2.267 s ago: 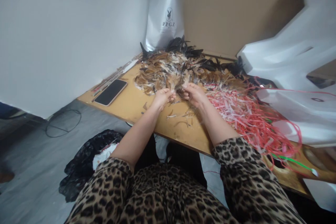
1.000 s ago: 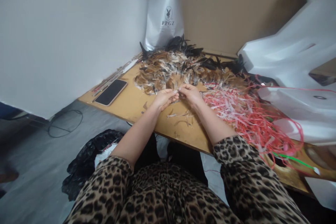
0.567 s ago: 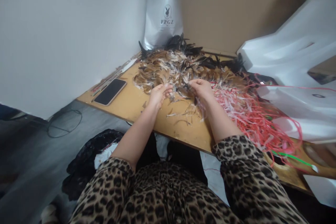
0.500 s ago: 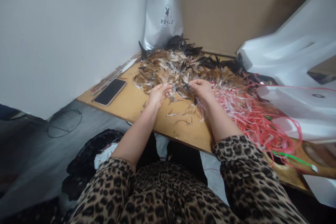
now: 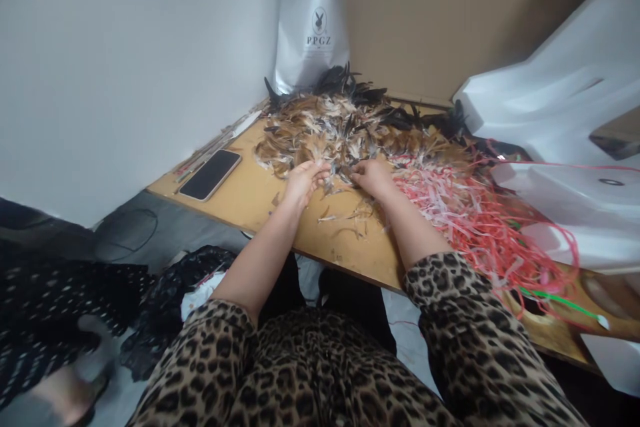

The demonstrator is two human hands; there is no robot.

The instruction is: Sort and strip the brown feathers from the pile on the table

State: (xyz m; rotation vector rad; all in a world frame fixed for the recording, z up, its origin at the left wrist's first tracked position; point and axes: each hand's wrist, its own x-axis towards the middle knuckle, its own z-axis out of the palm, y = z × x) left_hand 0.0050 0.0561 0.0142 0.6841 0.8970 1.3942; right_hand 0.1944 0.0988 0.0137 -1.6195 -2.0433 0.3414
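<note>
On the table [image 5: 260, 203], left hand [image 5: 304, 181] and right hand [image 5: 371, 177] both pinching brown fluffy feathers [image 5: 330, 130], red strips [image 5: 465, 213] crowding right, phone [image 5: 211, 175] lying left.

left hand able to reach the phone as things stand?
Probably yes: the phone lies on bare tabletop beside the left hand, nothing between them, though its fingers are among the feathers.

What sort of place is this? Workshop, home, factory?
Likely a small informal craft workshop, perhaps home piecework: a bare plywood tabletop heaped with loose brown, white and black feathers, which the left hand and right hand touch, and a tangle of red and pink plastic strips beside them.
</note>
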